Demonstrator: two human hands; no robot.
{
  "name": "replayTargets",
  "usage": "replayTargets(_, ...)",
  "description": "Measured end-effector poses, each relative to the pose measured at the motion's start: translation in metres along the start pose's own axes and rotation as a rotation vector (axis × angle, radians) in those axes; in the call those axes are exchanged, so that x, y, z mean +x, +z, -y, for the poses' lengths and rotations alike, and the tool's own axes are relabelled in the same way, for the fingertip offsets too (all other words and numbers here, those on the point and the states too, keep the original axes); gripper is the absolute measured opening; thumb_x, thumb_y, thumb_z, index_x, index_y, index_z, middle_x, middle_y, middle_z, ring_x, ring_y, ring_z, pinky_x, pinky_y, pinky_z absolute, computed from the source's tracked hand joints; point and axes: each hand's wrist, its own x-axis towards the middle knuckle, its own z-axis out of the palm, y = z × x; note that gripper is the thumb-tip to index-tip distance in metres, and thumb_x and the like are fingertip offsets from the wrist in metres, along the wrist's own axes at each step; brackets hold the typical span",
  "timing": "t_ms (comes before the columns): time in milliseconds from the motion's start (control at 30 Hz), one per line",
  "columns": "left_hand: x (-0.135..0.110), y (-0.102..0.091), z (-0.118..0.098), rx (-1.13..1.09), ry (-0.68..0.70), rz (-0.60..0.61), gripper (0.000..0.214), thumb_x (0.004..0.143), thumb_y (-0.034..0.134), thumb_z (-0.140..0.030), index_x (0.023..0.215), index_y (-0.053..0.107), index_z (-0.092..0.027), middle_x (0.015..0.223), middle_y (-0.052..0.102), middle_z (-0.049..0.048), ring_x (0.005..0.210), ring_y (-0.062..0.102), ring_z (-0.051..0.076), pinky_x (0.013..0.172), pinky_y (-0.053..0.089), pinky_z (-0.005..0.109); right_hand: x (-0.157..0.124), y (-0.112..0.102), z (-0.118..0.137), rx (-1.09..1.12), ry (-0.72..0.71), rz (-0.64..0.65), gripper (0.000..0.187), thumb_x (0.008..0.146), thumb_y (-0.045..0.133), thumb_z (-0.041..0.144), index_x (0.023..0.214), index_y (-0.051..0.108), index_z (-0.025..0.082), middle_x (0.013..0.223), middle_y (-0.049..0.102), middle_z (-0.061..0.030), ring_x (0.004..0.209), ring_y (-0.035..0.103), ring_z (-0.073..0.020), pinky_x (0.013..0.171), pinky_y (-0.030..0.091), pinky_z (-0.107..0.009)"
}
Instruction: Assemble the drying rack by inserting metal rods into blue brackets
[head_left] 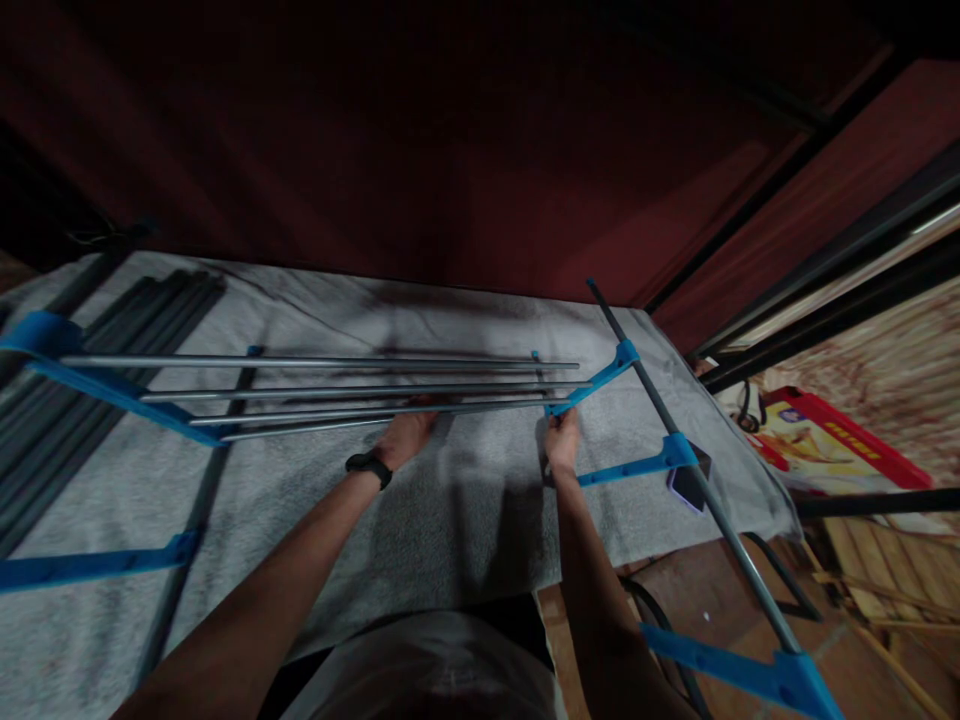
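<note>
Several thin grey metal rods (pixel 352 395) run side by side above a grey cloth-covered table (pixel 450 520), their left ends set in a blue plastic bracket (pixel 105 388). My left hand (pixel 407 436), with a black watch on the wrist, is closed under the nearest rods at mid-length. My right hand (pixel 562 440) grips the near end of another blue bracket (pixel 592 380) at the rods' right ends. That bracket sits on a long grey pole (pixel 675 430) that slants across the table's right edge.
More blue brackets (pixel 637 465) branch from the slanted pole, one (pixel 750 675) low over the floor. A bundle of dark rods (pixel 67 400) lies at the table's left, with a blue bracket (pixel 90 565) near the front. A red printed box (pixel 817 440) rests at right.
</note>
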Motion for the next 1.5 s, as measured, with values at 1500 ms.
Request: replayTargets(1500,-0.018,-0.020,-0.009,-0.175,-0.060,0.055,0.039,0.095,0.046,-0.022,0.124,0.072,-0.022,0.121,0.073,0.0056,0.118,0.066,0.024,0.109,0.049,0.040,0.005,0.000,0.015,-0.004,0.002,0.077,0.031,0.080,0.049,0.019,0.108,0.062,0.018,0.097,0.072,-0.0083,0.095,0.064,-0.0223,0.089,0.051,-0.036)
